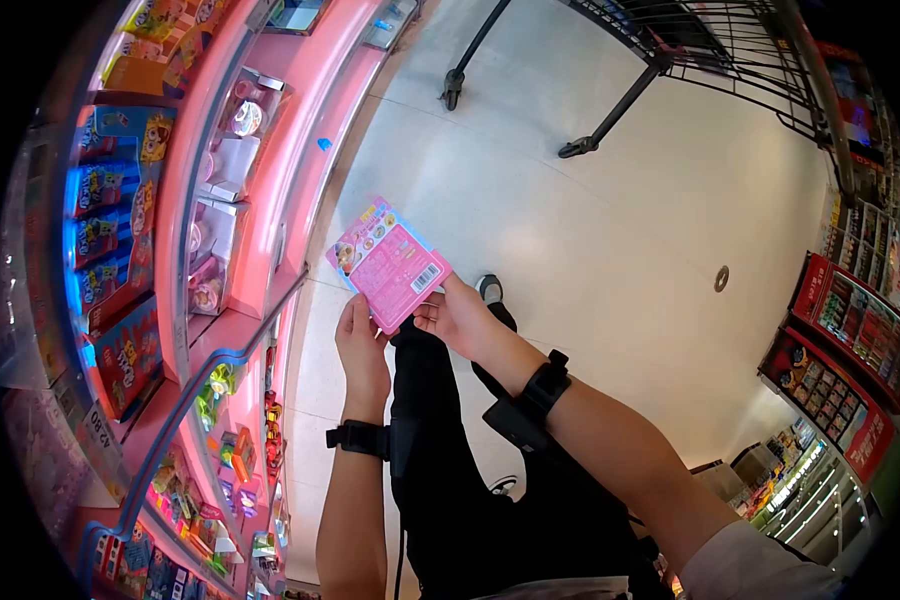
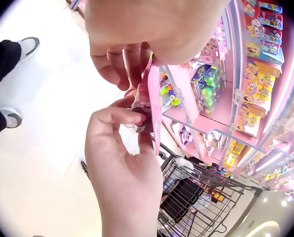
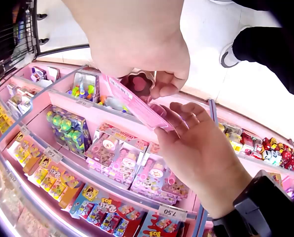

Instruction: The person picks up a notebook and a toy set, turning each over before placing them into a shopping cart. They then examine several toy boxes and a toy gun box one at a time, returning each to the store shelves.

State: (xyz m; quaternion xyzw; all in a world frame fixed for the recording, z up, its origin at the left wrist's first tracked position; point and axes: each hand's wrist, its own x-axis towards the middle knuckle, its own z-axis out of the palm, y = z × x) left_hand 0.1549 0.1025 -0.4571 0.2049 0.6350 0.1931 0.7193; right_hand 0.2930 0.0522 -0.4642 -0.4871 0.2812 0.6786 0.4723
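Note:
A pink card-backed package (image 1: 395, 265) is tilted between both hands in the head view, its printed back with a barcode facing up. My left hand (image 1: 363, 355) pinches its lower left edge, thumb on the printed side. My right hand (image 1: 460, 318) holds the lower right corner. In the right wrist view the package (image 3: 137, 102) is nearly edge-on; a clear plastic part with a dark round piece and a pink heart (image 3: 139, 83) sits on its front, beside the fingers of my right hand (image 3: 137, 44). The left wrist view shows my right hand (image 2: 125, 163) gripping that clear part.
Pink shelves (image 1: 295, 170) with boxed toys and sweets run along the left. A black wire cart (image 1: 740, 60) stands at the upper right on the pale floor (image 1: 620, 250). Red display boxes (image 1: 835, 350) are at the far right.

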